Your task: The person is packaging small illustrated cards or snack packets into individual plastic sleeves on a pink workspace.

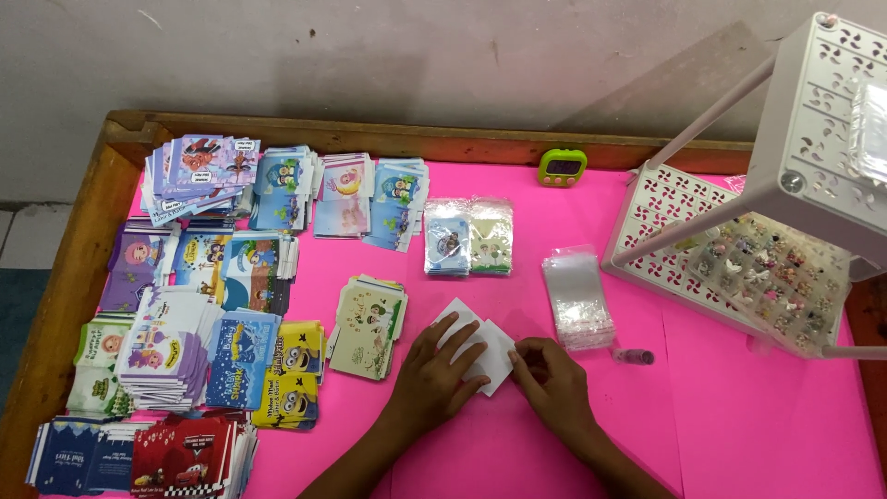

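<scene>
Near the table's six-o'clock edge, the left hand (434, 370) lies flat, fingers spread, on white paper cards (487, 351); the right hand (552, 379) pinches their three-o'clock corner. They look light, thin and bendable, best held by the edges. Clear sleeves (578, 298) lie at one o'clock, bare pink tabletop (739, 407) at three.

Hands: 2, left hand (434, 370), right hand (552, 388)
White cards under hands: 2 (480, 346)
Green timer: 1 (563, 167)
White racks: 1 (739, 249)
Clear sleeve stacks: 1 (577, 296)
</scene>
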